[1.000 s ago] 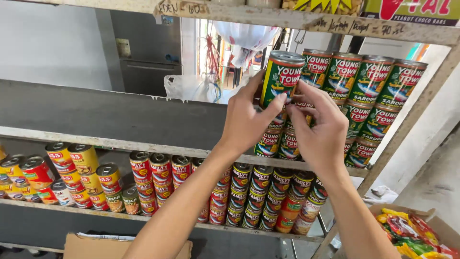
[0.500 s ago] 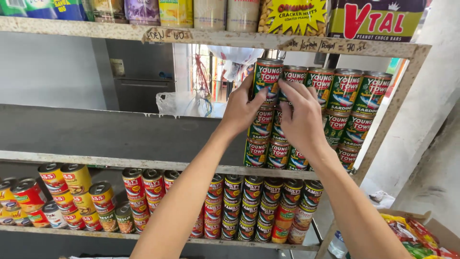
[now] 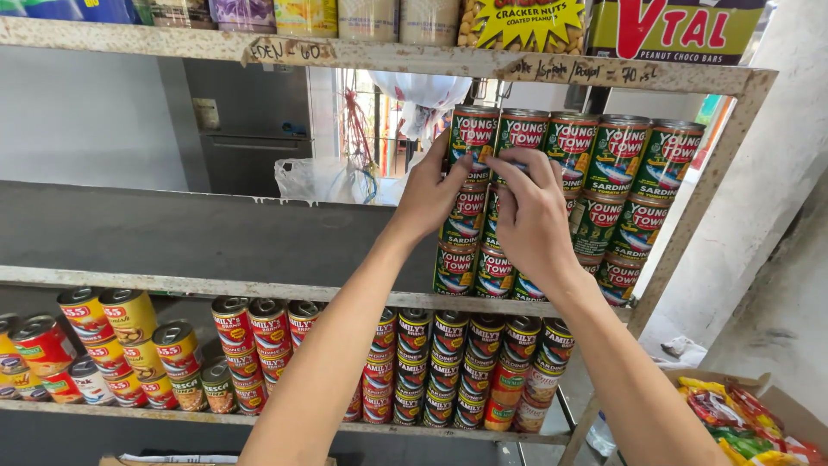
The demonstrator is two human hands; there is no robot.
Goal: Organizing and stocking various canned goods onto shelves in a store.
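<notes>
Green cans (image 3: 604, 185) stacked on worn shelf (image 3: 216, 280), shop storeroom.

I see green cans (image 3: 604, 185) with red bands, white lettering and a blue-and-yellow fish picture. My left hand (image 3: 429, 194) and right hand (image 3: 528, 211) are bare. Below, the red cans (image 3: 448, 362) carry white lettering and dark tops; further left, yellow-and-red cans (image 3: 121, 332) have silver lids. The shelf (image 3: 198, 237) is grey with a chipped, off-white edge. Up top sits a yellow starburst bag (image 3: 517, 22) and a green box (image 3: 677, 30) with red letters. The carton (image 3: 768, 406) is brown, its packets red, yellow and green.
</notes>
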